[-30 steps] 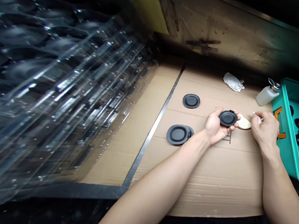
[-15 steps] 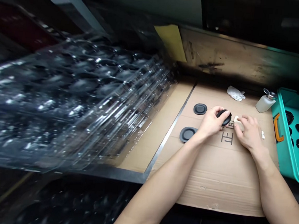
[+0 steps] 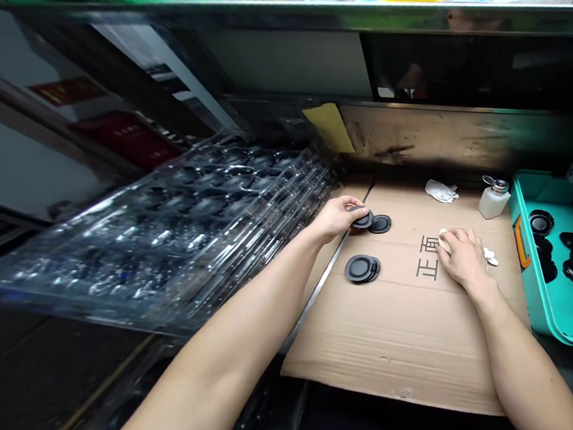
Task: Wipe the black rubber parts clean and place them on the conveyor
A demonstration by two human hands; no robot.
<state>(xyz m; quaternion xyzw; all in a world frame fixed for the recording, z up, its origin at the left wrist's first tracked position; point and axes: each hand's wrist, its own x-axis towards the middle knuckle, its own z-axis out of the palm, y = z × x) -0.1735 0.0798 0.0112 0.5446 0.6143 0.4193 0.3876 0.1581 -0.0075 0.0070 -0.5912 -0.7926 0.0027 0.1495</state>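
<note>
My left hand grips a black round disc at the left edge of the cardboard sheet, right beside another black disc lying flat. A small stack of the same discs sits just in front of them. My right hand rests on the cardboard with its fingers curled over a pale beige pad. A small white piece lies by that hand's right side.
A stack of clear plastic blister trays slopes across the left. A teal bin holding several black discs stands at the right. A white dispenser bottle and a crumpled white cloth sit at the back.
My left hand has carried the black disc leftward, away from the right hand, to the lone disc by the trays. My right hand has lowered onto the beige pad. The camera has tilted up.
</note>
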